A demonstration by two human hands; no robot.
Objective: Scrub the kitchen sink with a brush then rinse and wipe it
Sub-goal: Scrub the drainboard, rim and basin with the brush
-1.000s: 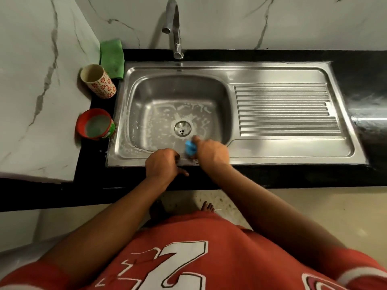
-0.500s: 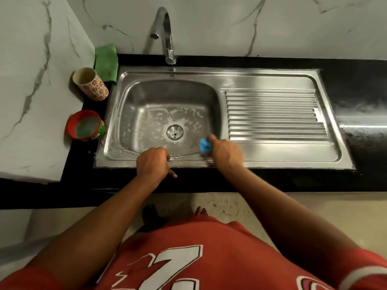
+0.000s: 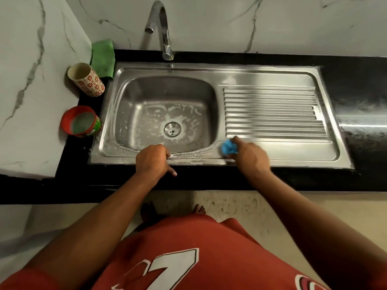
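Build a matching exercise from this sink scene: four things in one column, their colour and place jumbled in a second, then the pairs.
Things
1. brush
2. cloth
3. cup
4. tub

Descriptions
A. red, left of the sink
B. blue, held in the right hand
C. green, left of the tap
D. cream with a red flower pattern

Pairs: 1-B, 2-C, 3-D, 4-A
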